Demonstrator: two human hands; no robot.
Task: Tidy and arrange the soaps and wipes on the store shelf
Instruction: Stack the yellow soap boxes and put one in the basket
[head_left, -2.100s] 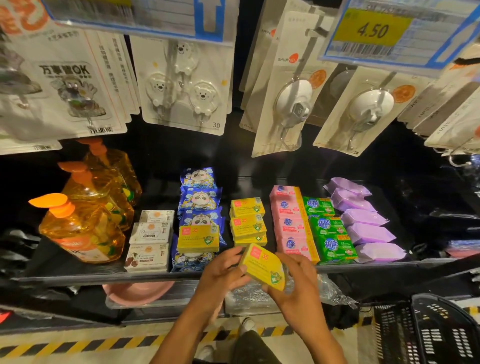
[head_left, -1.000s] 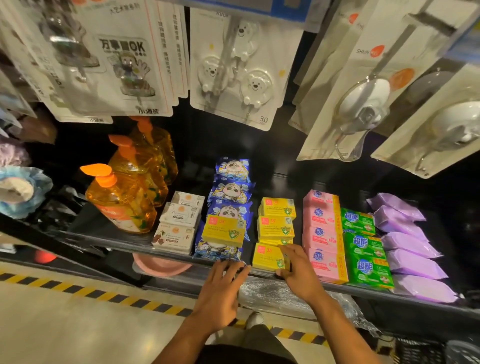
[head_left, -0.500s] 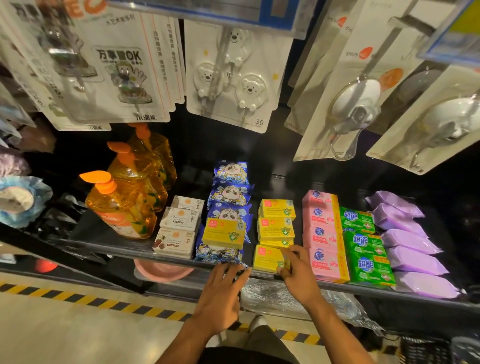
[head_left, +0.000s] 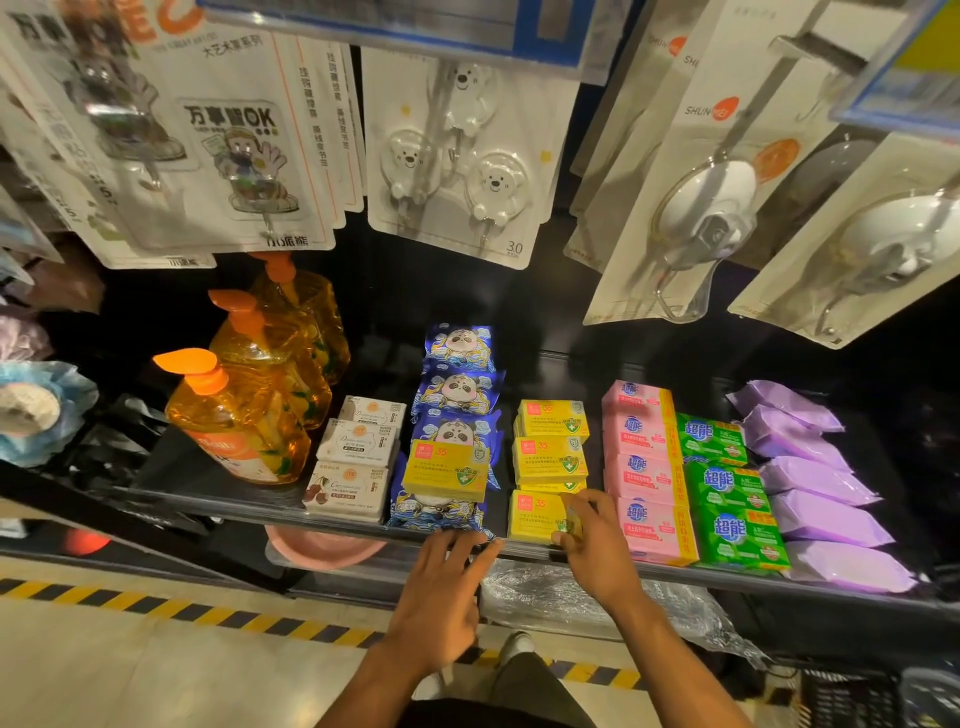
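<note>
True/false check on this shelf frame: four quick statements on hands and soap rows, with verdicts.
1. The right hand holds the front yellow soap box. True.
2. The left hand grips an orange bottle. False: the left hand lies open at the shelf edge below the blue panda packs.
3. A stray yellow box lies on the blue panda packs. True.
4. Green soaps sit left of the pink ones. False: the green soaps sit right of the pink soaps.

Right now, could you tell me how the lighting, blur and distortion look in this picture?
Head view: the wide lens bows the shelf edge and slants the hanging hook packs; the shelf's back is nearly black; the left hand is slightly blurred, as is the right hand pinching the yellow soap box.
</note>
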